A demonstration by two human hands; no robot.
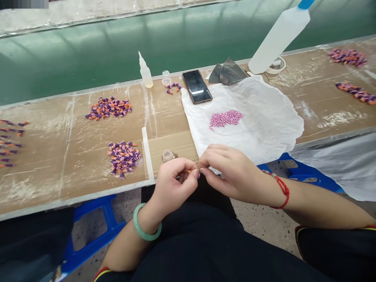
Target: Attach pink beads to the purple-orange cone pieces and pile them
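Observation:
My left hand [178,182], with a green bangle at its wrist, pinches a small orange-and-purple piece [189,171], mostly hidden by the fingers. My right hand [227,170] meets it there, thumb and forefinger pressed together; whatever they hold is too small to make out. Just beyond the left hand sits a small clear round pot [168,156] on bare cardboard. To the left lies a pile of purple, pink and orange cone-shaped pieces [124,158]. Small pink pieces [225,118] are heaped on a white cloth [249,137] beyond the right hand.
Farther back stand a phone [197,86], a dropper bottle [145,71], a large white bottle [279,39] and a tape roll [276,65]. Another pile of purple-and-orange pieces [109,108] lies left. Blue stools [96,227] show below the table edge.

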